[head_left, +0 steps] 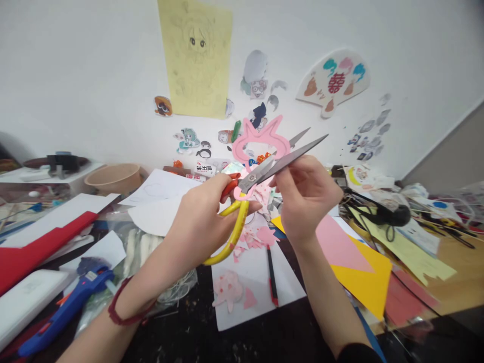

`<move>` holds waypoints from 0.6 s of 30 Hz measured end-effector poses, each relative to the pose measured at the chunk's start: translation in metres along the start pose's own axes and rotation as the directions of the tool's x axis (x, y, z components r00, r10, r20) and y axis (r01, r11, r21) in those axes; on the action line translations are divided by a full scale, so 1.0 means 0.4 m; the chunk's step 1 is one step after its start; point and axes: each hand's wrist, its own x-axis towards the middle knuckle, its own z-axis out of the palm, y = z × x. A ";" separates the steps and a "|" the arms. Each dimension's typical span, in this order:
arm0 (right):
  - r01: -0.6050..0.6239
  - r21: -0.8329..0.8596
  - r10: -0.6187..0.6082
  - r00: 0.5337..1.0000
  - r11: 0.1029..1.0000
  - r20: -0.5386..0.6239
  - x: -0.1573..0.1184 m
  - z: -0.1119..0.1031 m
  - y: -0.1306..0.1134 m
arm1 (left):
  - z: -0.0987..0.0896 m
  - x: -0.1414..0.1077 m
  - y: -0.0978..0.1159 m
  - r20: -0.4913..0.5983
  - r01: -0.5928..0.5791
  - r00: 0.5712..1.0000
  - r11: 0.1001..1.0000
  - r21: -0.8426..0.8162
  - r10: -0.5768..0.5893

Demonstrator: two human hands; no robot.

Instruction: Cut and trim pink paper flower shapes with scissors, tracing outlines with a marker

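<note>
Held up in the middle of the view is a pair of scissors (pixel 285 164) with yellow and red-orange handles. My left hand (pixel 202 217) is closed around the handles, and the parted blades point up to the right. A pink paper cutout (pixel 242 143) with a spiky top and an oval hole stands upright at the blades. Close beside them, my right hand (pixel 308 194) is closed in a pinch on the cutout's lower edge; its fingertips are partly hidden by a blade. Below lie pink paper scraps (pixel 251 239) and a pink animal-shaped cutout (pixel 228 288) on a white sheet (pixel 260 310).
A black and red pen (pixel 271 277) lies on the sheet. To the left are a blue glue gun (pixel 68 307), a white box (pixel 34 302) and a tan bowl (pixel 113 179). Yellow card (pixel 365 282) and pink paper (pixel 340 244) lie right. A wall with stickers rises behind.
</note>
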 end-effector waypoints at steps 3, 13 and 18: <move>-0.028 -0.001 0.028 0.997 1.000 0.066 0.014 -0.016 0.005 | -0.002 0.001 -0.011 -0.008 -0.015 1.000 0.999 0.041 0.016; -0.094 0.000 0.093 0.985 0.996 0.147 0.035 -0.040 -0.006 | -0.002 0.005 -0.019 -0.011 -0.052 0.998 0.993 0.104 0.054; -0.116 -0.010 0.116 0.977 0.993 0.179 0.039 -0.049 -0.009 | -0.009 0.003 -0.017 -0.001 -0.050 0.999 0.992 0.112 0.051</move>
